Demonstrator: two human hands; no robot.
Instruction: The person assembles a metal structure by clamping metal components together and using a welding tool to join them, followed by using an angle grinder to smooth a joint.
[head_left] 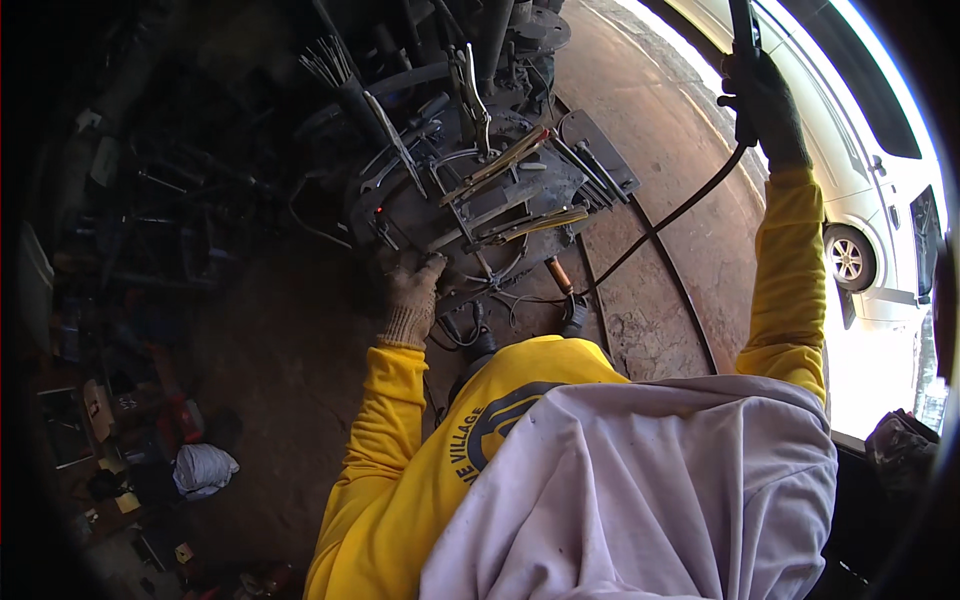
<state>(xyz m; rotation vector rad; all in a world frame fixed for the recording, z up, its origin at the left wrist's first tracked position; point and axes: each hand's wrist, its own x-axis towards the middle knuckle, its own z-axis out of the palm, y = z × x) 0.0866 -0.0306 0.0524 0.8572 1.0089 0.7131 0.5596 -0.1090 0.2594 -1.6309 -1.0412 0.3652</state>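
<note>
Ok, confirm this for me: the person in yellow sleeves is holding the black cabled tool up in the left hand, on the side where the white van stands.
Wrong hand: the head view shows the right hand holding up the black cabled tool, in yellow sleeves, on the white van's side.

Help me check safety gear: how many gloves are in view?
2: a tan glove on the left hand, left of centre; a dark glove on the right hand, upper right. Others may be hidden in shadow.
</note>
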